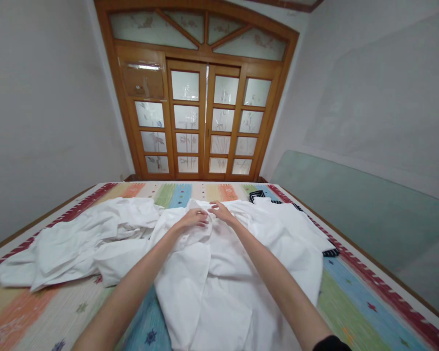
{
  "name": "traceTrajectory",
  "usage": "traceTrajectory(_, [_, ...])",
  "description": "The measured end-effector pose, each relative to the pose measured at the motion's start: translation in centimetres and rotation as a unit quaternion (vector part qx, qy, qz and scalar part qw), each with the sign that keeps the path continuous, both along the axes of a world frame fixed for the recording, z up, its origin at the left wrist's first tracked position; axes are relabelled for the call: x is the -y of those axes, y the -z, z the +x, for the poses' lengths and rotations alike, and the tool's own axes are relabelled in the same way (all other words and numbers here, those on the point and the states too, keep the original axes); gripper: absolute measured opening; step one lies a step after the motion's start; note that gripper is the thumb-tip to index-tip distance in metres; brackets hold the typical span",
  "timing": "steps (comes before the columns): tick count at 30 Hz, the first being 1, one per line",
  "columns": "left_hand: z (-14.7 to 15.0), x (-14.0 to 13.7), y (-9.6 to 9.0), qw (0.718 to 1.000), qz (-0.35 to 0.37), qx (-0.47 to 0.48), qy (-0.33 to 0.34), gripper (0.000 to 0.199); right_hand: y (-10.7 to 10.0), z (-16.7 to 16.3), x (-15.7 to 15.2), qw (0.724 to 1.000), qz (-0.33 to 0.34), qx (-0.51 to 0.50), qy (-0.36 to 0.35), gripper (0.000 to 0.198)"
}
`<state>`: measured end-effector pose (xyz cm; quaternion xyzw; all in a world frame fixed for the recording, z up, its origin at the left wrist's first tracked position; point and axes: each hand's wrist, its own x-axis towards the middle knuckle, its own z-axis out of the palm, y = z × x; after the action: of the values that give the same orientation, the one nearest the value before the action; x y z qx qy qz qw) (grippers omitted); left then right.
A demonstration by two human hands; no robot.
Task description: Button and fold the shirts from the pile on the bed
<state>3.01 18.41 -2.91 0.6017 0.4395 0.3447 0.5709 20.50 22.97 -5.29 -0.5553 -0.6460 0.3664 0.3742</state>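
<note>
A white shirt lies spread in front of me, its collar end away from me and its body running toward my lap. My left hand rests at the collar area with its fingers curled in on the cloth. Close beside it, my right hand reaches in from the right, its fingers apart and pointing left, near the same part of the collar. What lies under the fingertips is too small to make out. Folds of the shirt spread on both sides of my forearms.
Another crumpled white garment lies at the left. On the right is a white piece with black-and-white striped trim. All lie on a colourful striped cover. A pale green panel borders the right side; wooden glazed doors stand beyond.
</note>
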Motion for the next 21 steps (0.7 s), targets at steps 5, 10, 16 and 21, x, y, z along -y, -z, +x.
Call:
traceTrajectory(5, [-8.2,-0.1,-3.3,0.934,0.198,-0.232,-0.187,0.013,0.8,-2.2,0.7,0.991,0.094,0.079,-0.046,0.055])
traceTrajectory(10, [-15.8,4.5,-1.8,0.866,0.205,-0.437,-0.132,0.018,1.8,-3.9,1.4,0.965,0.155,0.195,-0.076,0.063])
traceTrajectory(16, [-18.8,10.0,1.8,0.842,0.229,-0.481,-0.089,0.039,2.8,-2.5,0.8,0.972,0.058,0.216,0.075,0.047])
traceTrajectory(21, [-18.9,10.5,-0.4,0.843,0.236,-0.471,-0.105,0.032,3.2,-1.3,0.4,0.96,0.007,0.24,0.143,0.036])
